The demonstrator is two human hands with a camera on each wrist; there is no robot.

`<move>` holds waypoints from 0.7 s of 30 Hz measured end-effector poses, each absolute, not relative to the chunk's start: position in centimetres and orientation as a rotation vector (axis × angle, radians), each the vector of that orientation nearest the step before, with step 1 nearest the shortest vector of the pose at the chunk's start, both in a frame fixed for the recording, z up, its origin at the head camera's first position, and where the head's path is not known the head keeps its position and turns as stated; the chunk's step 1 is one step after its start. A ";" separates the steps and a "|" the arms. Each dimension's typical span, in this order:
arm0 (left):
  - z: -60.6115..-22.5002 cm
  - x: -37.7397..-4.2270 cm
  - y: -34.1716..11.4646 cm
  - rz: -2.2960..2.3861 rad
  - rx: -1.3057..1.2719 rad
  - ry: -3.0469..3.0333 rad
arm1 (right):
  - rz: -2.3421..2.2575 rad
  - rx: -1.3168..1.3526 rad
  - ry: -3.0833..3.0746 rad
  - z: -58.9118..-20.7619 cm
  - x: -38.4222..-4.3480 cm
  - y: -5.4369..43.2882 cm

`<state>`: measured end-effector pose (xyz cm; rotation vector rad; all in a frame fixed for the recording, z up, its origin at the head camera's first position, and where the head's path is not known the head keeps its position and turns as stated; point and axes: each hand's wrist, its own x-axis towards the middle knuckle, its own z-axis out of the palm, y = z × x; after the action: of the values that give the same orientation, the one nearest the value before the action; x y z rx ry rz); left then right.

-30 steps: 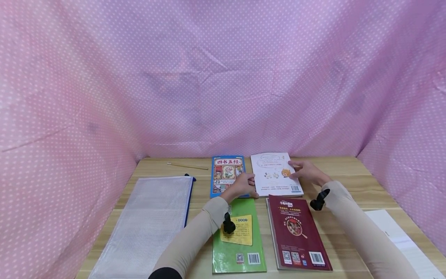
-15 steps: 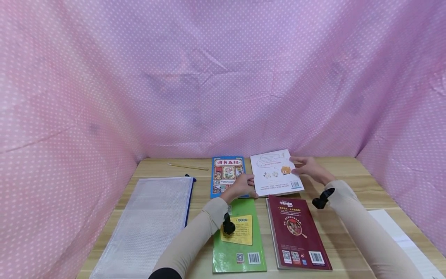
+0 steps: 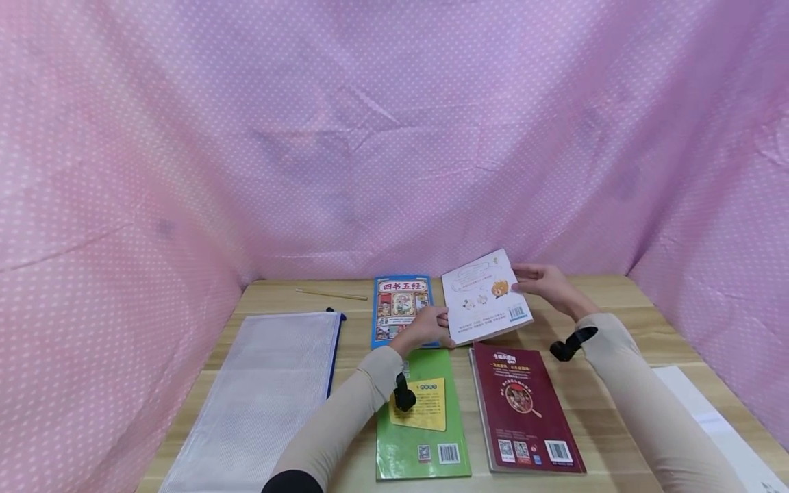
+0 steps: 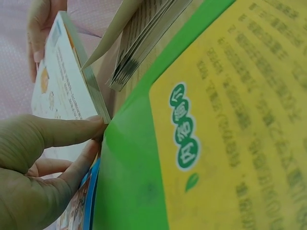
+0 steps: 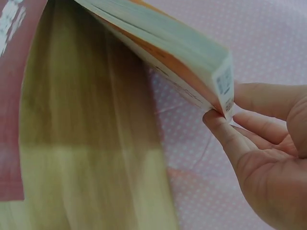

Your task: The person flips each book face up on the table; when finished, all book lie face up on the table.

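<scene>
A white book (image 3: 483,301) with small cartoon animals on its cover is tilted at the back of the table, its right side raised. My right hand (image 3: 548,287) grips that raised edge; in the right wrist view, thumb and fingers pinch the book's spine (image 5: 223,86). At the near left corner, my left hand (image 3: 425,329) pinches the same book, thumb and finger meeting at the corner in the left wrist view. Under the left wrist lies a green book (image 3: 425,452) with a yellow panel. The blue-bordered book (image 3: 401,287) beside the left hand is partly covered by it.
A maroon book (image 3: 527,404) lies in front of the white one. To the left are a mesh zip pouch (image 3: 259,397) with a blue edge and a pencil (image 3: 333,294). White paper (image 3: 709,418) lies by the right forearm. Pink dotted cloth (image 3: 394,137) hangs behind the table.
My right hand has raised the right side of the white book from nearly flat to a clear tilt. The left hand has stayed at the near left corner.
</scene>
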<state>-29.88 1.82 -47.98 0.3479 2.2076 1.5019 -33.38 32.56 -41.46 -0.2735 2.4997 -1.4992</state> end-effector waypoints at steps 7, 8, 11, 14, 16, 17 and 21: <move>-47.6 -29.7 2.1 1.478 0.348 2.244 | -1.543 -0.308 2.462 -40.1 -33.4 31.7; -47.6 -29.7 2.1 1.469 0.348 2.254 | -1.565 -0.310 2.441 -40.0 -33.5 31.6; -47.5 -29.7 2.2 1.460 0.353 2.277 | -1.608 -0.312 2.405 -39.6 -33.5 31.1; -47.5 -29.8 2.2 1.457 0.374 2.292 | -1.625 -0.324 2.398 -39.2 -33.5 30.5; -47.4 -29.8 2.2 1.452 0.394 2.300 | -1.645 -0.347 2.378 -38.9 -33.3 30.1; -47.3 -29.8 2.1 1.449 0.401 2.303 | -1.665 -0.361 2.359 -38.8 -33.2 29.9; -46.9 -29.8 2.2 1.443 0.420 2.307 | -1.744 -0.405 2.281 -38.4 -32.8 29.0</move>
<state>-29.84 2.16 -46.94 0.4204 2.3072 1.4434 -32.77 28.97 -38.41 -0.4048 2.2812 -1.7438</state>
